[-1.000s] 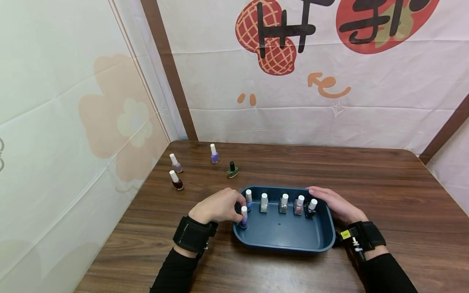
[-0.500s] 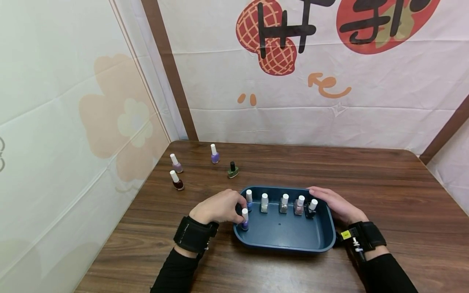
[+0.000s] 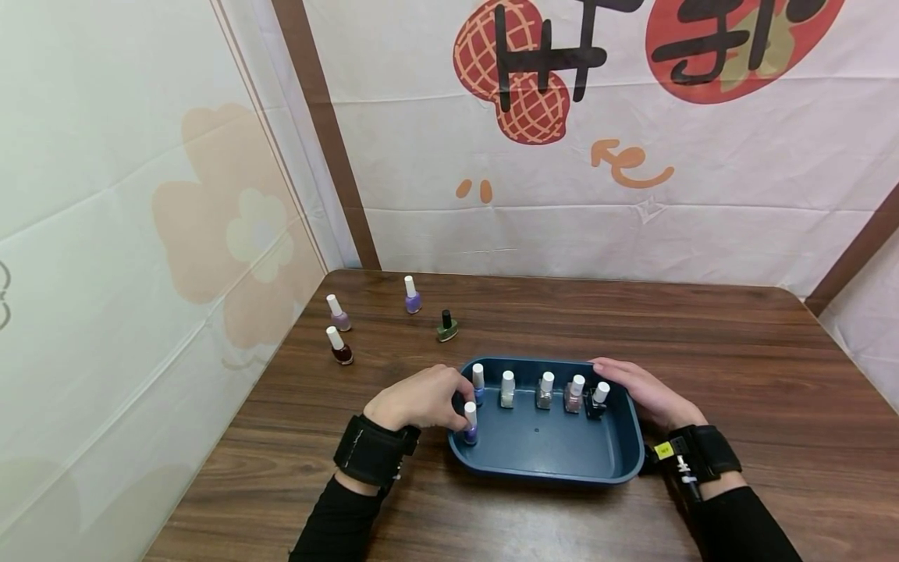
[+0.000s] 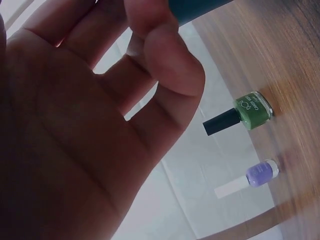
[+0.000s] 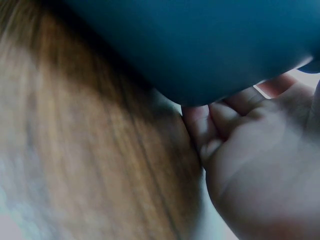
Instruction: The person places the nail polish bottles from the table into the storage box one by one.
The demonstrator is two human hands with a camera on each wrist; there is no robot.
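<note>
My left hand (image 3: 424, 398) reaches over the left end of a blue tray (image 3: 541, 474). Its thumb and fingers pinch a white-capped purple nail polish bottle (image 3: 470, 433), which is upright inside the tray near that wall. In the left wrist view the curled fingers (image 4: 175, 62) hide this bottle. Along the tray's far side stand several more polishes, from a blue one (image 3: 479, 390) at the left to a black one (image 3: 595, 402) at the right, which leans. My right hand (image 3: 649, 394) rests with extended fingers on the tray's far right corner; its fingers (image 5: 197, 122) touch the outer wall.
Beyond the tray, to the left, a green polish with a black cap (image 3: 446, 329), a violet polish (image 3: 412, 300), a mauve polish (image 3: 340, 318) and a dark red polish (image 3: 342, 353) stand on the wooden table (image 3: 737, 367). A printed cloth (image 3: 421, 234) hangs behind the table.
The purple bottle in my left hand has shifted very slightly toward the near side of the tray. My right hand and the tray have stayed in place.
</note>
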